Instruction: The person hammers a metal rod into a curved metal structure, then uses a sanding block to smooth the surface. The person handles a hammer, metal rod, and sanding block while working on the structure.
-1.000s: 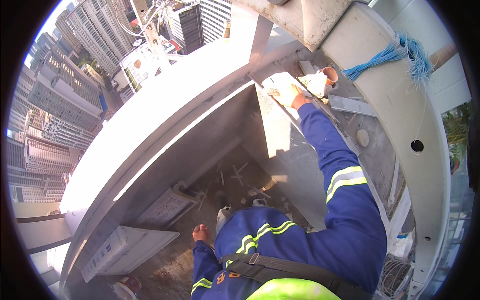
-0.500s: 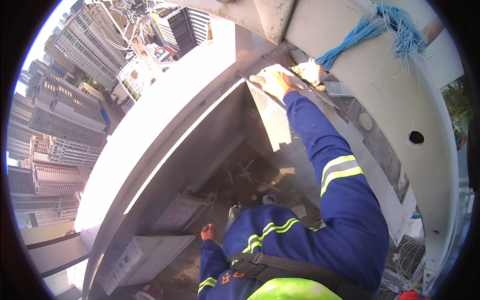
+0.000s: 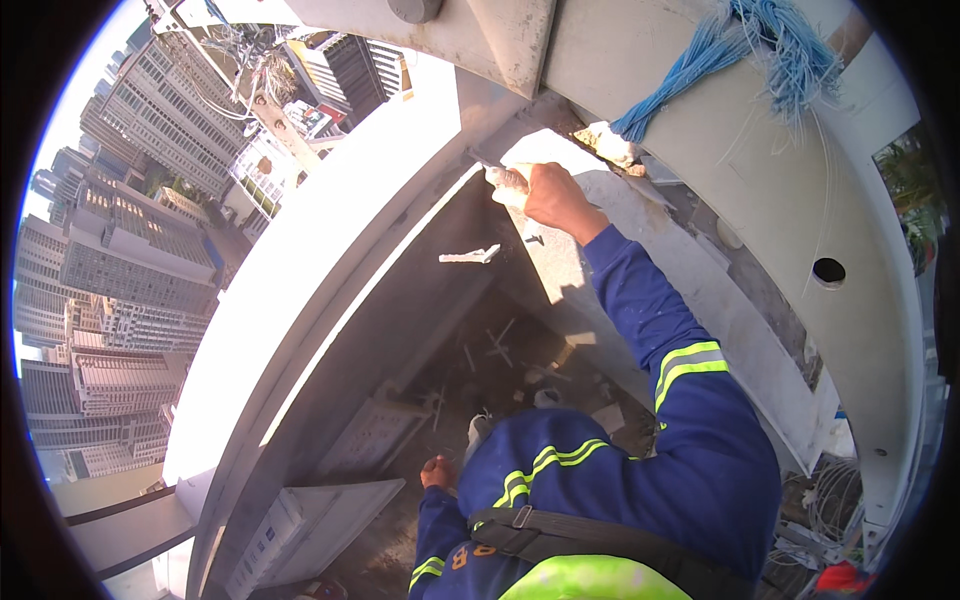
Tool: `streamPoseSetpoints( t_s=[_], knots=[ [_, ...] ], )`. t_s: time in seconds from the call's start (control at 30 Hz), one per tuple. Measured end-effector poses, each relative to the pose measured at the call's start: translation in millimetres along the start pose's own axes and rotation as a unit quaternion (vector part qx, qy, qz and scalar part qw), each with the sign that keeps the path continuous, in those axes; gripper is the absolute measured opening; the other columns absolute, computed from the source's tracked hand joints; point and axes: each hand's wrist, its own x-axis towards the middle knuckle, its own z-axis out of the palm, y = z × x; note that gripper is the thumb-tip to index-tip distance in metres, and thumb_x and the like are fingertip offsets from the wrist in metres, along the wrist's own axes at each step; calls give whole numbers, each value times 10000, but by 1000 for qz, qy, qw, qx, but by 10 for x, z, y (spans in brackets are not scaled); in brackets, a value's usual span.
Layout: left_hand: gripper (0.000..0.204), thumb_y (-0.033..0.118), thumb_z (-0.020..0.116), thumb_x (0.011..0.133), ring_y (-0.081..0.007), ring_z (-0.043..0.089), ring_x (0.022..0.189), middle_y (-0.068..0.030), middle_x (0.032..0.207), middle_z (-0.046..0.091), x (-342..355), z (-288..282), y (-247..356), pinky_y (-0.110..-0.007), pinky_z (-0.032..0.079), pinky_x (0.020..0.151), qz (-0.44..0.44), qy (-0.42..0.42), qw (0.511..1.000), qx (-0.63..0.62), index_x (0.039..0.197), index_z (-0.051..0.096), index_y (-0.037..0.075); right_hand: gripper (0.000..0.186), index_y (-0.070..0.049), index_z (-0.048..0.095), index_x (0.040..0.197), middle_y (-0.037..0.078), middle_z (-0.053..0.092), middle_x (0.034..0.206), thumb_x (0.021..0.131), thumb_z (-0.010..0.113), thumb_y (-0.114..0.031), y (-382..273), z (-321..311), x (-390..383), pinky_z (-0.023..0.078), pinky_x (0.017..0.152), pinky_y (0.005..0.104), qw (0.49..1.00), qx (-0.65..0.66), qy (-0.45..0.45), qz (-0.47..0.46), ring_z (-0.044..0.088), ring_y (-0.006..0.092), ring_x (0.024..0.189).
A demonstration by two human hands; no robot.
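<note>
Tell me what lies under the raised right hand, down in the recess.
Below the right hand, the shaded recess floor holds scattered pale debris, and a white scrap shows against the wall. The blue sleeve and the person's body cover the near floor; the left hand shows low down.

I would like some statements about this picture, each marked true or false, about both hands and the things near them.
1. The right hand grips a small pale tool against the grey wall panel. True.
2. The left hand is raised overhead. False: it is low, beside the person's body.
3. A bundle of blue cables hangs above the right hand. True.
4. The sleeves are red. False: the blue sleeve has a yellow reflective band.
</note>
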Motion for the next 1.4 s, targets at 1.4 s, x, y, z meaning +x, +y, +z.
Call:
streamPoseSetpoints(
  t_s=[1.4],
  knots=[
    [396, 323, 686, 1021, -132, 688, 842, -75, 992, 739, -777, 884, 2394, -279, 554, 794, 376, -111, 912, 125, 1231, 698, -13, 560, -61, 662, 1312, 50, 645, 1097, 900, 835, -399, 367, 549, -33, 503, 676, 264, 821, 562, -48, 91, 625, 106, 890]
  ],
)
